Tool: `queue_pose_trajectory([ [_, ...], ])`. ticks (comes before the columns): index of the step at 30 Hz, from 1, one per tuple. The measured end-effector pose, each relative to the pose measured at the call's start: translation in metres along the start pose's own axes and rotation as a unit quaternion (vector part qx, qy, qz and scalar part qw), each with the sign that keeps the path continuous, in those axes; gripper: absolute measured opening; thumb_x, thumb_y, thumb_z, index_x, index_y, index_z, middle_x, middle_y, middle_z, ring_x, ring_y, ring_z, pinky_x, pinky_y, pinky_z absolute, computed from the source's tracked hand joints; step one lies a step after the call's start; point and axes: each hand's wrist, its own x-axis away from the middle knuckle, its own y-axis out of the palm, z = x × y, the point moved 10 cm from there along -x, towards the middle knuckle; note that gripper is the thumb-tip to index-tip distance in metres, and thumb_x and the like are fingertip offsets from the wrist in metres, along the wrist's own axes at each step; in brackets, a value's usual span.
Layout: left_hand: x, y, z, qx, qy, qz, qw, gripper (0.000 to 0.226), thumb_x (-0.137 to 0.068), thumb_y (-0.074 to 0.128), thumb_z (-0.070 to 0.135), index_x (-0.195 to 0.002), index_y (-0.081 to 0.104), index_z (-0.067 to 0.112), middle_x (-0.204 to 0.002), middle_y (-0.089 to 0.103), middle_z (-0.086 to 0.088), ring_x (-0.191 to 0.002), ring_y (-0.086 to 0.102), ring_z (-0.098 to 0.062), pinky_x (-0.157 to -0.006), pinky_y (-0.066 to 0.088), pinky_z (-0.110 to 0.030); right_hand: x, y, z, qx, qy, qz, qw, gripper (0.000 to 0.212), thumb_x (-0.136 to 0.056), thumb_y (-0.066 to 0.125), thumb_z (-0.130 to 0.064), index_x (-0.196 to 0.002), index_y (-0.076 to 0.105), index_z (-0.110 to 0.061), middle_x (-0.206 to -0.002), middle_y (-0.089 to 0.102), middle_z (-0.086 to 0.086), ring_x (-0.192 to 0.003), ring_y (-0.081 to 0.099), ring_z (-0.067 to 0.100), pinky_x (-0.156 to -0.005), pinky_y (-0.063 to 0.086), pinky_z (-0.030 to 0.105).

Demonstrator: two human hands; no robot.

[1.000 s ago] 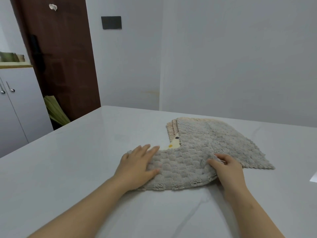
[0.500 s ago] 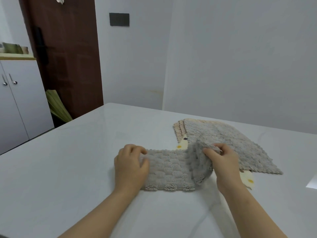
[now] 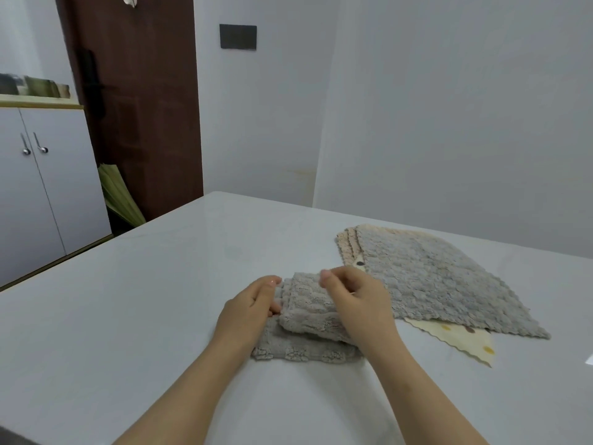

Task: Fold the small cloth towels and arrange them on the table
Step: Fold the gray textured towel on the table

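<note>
1. Your left hand (image 3: 253, 305), fingers curled, grips the 9 o'clock edge of the grey towel (image 3: 308, 319).
2. Your right hand (image 3: 356, 300), palm down, pinches its folded-over flap.
3. The towel lies on the table (image 3: 160, 300); the unfolded stack (image 3: 433, 284) sits at its 2 o'clock.

Soft, cool, even indoor light; faint shadows, dull sheen on table (image 3: 134, 316), wide-angle bowing at edges, slight softness.

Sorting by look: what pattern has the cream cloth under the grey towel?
Dotted cloth, yellow and brown; head view.
</note>
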Motion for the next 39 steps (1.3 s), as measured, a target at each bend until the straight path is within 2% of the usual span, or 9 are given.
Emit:
queue_pose_trajectory([
  [3,-0.002,0.003,0.0,-0.036,-0.008,-0.008,0.999,0.024,-0.094,0.039,0.038,-0.09,0.062,0.038,-0.079,0.067,0.006,-0.085,0.061,-0.011,-0.081,0.045,-0.028,0.004,-0.022,0.016,0.017,0.011,0.068,0.997,0.021,-0.089,0.056,-0.023,-0.069,0.059,-0.026,-0.059,0.058,-0.008,-0.053,0.049,0.001,-0.052,0.035,0.012],
  [8,-0.005,0.007,0.001,-0.099,-0.031,-0.005,0.995,0.024,-0.092,0.039,0.046,-0.098,0.059,0.036,-0.092,0.063,0.007,-0.084,0.054,-0.015,-0.07,0.04,-0.027,0.007,-0.002,0.037,0.142,-0.001,0.012,0.99,0.019,-0.084,0.059,-0.02,-0.068,0.058,-0.031,-0.073,0.065,-0.011,-0.082,0.055,0.014,-0.076,0.043,0.031],
  [12,-0.015,0.012,-0.004,-0.128,-0.078,-0.019,0.989,0.028,-0.088,0.046,0.05,-0.107,0.057,0.033,-0.099,0.057,0.01,-0.1,0.054,-0.015,-0.083,0.041,-0.028,0.009,0.008,0.034,0.204,-0.045,-0.002,0.978,0.016,-0.078,0.051,-0.03,-0.07,0.064,-0.025,-0.073,0.064,-0.01,-0.08,0.049,0.016,-0.073,0.032,0.029],
  [18,-0.016,0.017,0.012,-0.102,-0.016,0.01,0.995,0.01,-0.077,0.068,0.03,-0.081,0.059,0.027,-0.067,0.058,0.007,-0.073,0.057,-0.011,-0.074,0.047,-0.032,0.012,0.018,0.026,0.254,-0.114,-0.004,0.961,0.04,-0.073,0.033,-0.044,-0.069,0.067,-0.022,-0.07,0.066,-0.009,-0.077,0.051,0.016,-0.071,0.028,0.029],
  [27,-0.014,-0.012,-0.003,0.06,-0.046,0.041,0.996,0.011,-0.081,0.066,0.013,-0.078,0.063,0.024,-0.069,0.057,-0.001,-0.064,0.056,-0.018,-0.065,0.045,-0.03,0.01,0.001,0.021,0.153,-0.102,0.035,0.982,0.04,-0.071,0.036,-0.048,-0.067,0.067,-0.023,-0.06,0.047,-0.031,-0.078,0.046,0.01,-0.076,0.036,0.031],
  [33,-0.01,-0.012,-0.005,-0.113,-0.044,0.027,0.992,0.019,-0.078,0.062,0.011,-0.069,0.059,0.027,-0.064,0.053,0.006,-0.062,0.05,-0.01,-0.059,0.037,-0.022,0.015,0.015,0.026,0.18,-0.076,-0.063,0.979,0.028,-0.074,0.045,-0.042,-0.073,0.067,-0.025,-0.061,0.051,-0.025,-0.084,0.042,-0.007,-0.079,0.028,0.024],
  [36,-0.009,-0.021,0.013,-0.085,0.02,0.082,0.993,0.016,-0.079,0.061,0.016,-0.079,0.058,0.031,-0.095,0.052,0.005,-0.087,0.053,-0.013,-0.078,0.043,-0.026,0.015,0.003,0.02,0.188,-0.099,0.002,0.977,0.036,-0.076,0.041,-0.047,-0.08,0.068,-0.024,-0.074,0.061,-0.022,-0.089,0.051,0.003,-0.082,0.032,0.026],
  [37,-0.006,-0.023,0.023,-0.076,0.064,0.097,0.99,0.014,-0.081,0.057,0.023,-0.09,0.058,0.033,-0.108,0.049,0.008,-0.103,0.049,-0.011,-0.091,0.039,-0.027,0.015,-0.002,0.015,0.214,-0.124,0.035,0.968,0.042,-0.076,0.037,-0.048,-0.089,0.069,-0.023,-0.09,0.066,-0.019,-0.099,0.055,0.01,-0.086,0.033,0.027],
  [39,0.0,-0.006,0.035,-0.109,0.122,0.04,0.986,0.044,-0.079,0.041,0.038,-0.121,0.052,0.03,-0.129,0.039,0.018,-0.127,0.031,-0.002,-0.107,0.023,-0.023,0.013,0.005,0.015,0.264,-0.123,0.01,0.957,0.063,-0.076,0.024,-0.055,-0.12,0.059,-0.027,-0.132,0.053,-0.014,-0.131,0.038,0.014,-0.102,0.021,0.028],
])
